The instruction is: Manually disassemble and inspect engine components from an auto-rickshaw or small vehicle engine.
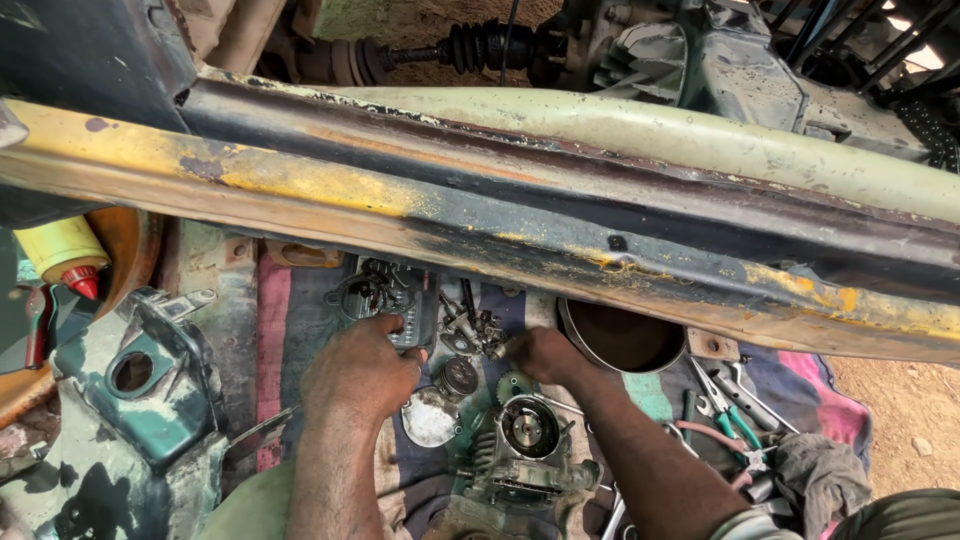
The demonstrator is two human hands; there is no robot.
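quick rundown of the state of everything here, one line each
left hand: palm down on a grey metal part, grip hidden
right hand: fingers closed on a small metal piece
small engine: cover off, round centre exposed
loose gears and small parts: scattered on the striped cloth
metal bowl: upright, dark inside
yellow bottle: lying down, red cap on
pliers: lying flat, handles slightly apart
grey rag: crumpled

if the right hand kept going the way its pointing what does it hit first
The right hand points up and to the left, its fingertips already at the cluster of small metal parts on the striped cloth. Going straight on, it would likely meet those parts first; depth is hard to judge from above.
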